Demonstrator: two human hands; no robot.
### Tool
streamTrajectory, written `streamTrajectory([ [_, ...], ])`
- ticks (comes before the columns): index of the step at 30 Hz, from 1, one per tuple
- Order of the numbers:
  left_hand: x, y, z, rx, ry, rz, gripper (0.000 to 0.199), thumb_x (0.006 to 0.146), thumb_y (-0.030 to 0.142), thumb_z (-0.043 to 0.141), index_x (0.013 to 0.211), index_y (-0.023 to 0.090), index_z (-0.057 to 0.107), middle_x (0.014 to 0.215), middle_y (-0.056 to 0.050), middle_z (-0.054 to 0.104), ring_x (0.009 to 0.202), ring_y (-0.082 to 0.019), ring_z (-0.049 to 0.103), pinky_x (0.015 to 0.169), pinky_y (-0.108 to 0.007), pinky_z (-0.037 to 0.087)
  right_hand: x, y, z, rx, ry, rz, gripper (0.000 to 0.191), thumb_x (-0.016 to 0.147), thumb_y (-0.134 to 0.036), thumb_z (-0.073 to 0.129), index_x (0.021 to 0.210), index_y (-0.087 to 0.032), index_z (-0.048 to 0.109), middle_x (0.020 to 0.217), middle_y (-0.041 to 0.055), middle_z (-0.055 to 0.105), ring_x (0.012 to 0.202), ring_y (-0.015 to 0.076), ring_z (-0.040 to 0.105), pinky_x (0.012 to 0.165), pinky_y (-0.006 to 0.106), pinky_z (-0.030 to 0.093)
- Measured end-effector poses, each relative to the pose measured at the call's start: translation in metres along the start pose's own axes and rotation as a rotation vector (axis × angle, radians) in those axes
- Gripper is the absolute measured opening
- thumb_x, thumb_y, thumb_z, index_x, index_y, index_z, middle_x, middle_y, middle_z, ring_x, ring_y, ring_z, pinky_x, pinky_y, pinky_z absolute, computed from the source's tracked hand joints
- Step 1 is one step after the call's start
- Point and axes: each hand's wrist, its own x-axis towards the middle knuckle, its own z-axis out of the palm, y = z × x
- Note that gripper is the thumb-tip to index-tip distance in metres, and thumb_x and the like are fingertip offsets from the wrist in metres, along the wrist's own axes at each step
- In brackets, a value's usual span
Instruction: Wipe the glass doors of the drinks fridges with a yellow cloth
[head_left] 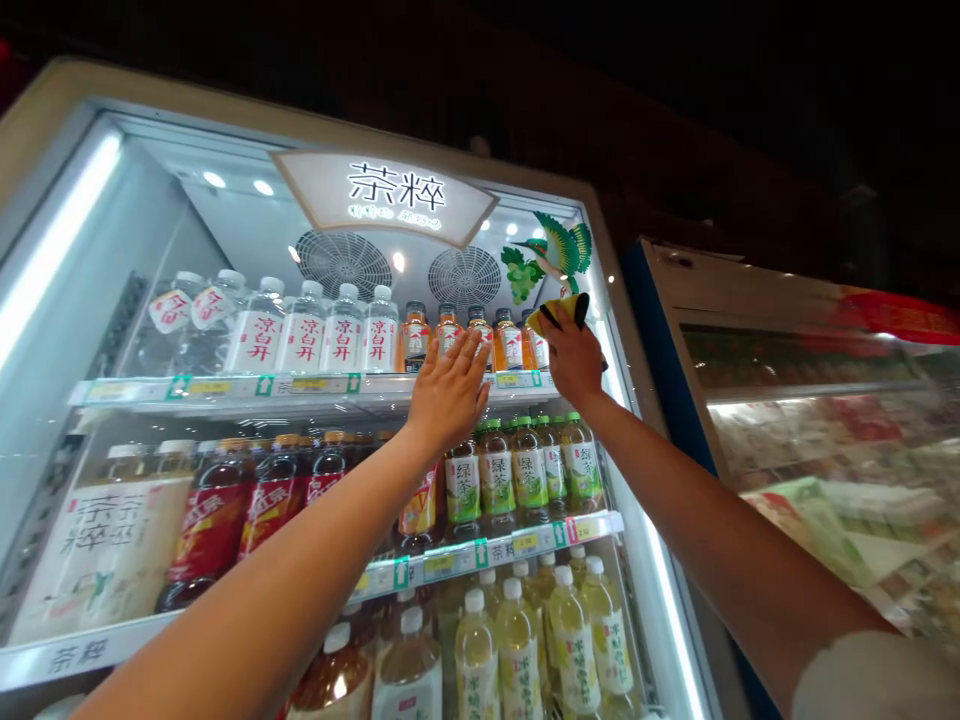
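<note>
In the head view, my left hand (454, 385) lies flat with fingers stretched out, against the glass door of a lit drinks fridge (442, 170). It hides part of the bottles behind the glass. My right hand (576, 350) is closed on a yellow and black cloth (559, 310). The cloth is against the upper right of the glass, just below a green bird sticker (564, 245). Behind the glass, small amber bottles (508, 345) stand on the top shelf between my hands.
Clear water bottles (304, 335) fill the top shelf's left part. Green tea bottles (529, 468) and dark red bottles (208, 515) stand below, with pale yellow bottles (514, 640) lower still. A second display fridge (810, 400) is on the right, separated by a dark blue side panel (660, 370).
</note>
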Motion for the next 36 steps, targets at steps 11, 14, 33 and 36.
streamTrajectory([
  [11,-0.03,-0.031,-0.023,0.069,-0.061,-0.106,0.061,0.104,0.034,0.039,0.162,0.019,0.03,0.173,-0.009,0.023,0.161,-0.024,0.017,0.131,-0.055,0.009,-0.012,-0.022,-0.004,0.017,-0.027,0.016,0.053,0.096,-0.012,0.052,0.143,-0.033,0.064,0.157,0.0014,0.054,0.123,0.0372,0.064,0.096,0.058,0.058],
  [14,-0.036,-0.034,-0.025,0.073,-0.076,-0.137,0.06,0.104,0.034,0.038,0.162,0.021,0.029,0.173,-0.008,0.024,0.161,-0.025,0.017,0.13,-0.056,0.011,-0.012,-0.063,0.001,-0.026,-0.085,0.024,0.058,0.096,-0.013,0.053,0.149,-0.037,0.057,0.164,-0.0015,0.043,0.13,0.0386,0.059,0.096,0.059,0.056],
  [33,-0.071,-0.079,-0.046,0.139,-0.144,-0.078,0.06,0.106,0.037,0.036,0.164,0.023,0.027,0.173,-0.006,0.023,0.161,-0.025,0.018,0.131,-0.055,0.013,-0.049,-0.096,-0.015,0.103,-0.156,-0.259,0.061,0.094,-0.007,0.049,0.144,-0.039,0.061,0.16,-0.0077,0.049,0.13,0.0317,0.058,0.101,0.051,0.054],
  [36,-0.074,-0.091,-0.05,0.125,-0.152,-0.075,0.061,0.106,0.039,0.037,0.164,0.022,0.027,0.173,-0.006,0.024,0.162,-0.025,0.016,0.131,-0.056,0.011,-0.038,-0.084,-0.016,0.105,-0.169,-0.12,0.063,0.093,-0.006,0.046,0.146,-0.036,0.06,0.162,-0.0053,0.047,0.13,0.0334,0.059,0.103,0.054,0.052],
])
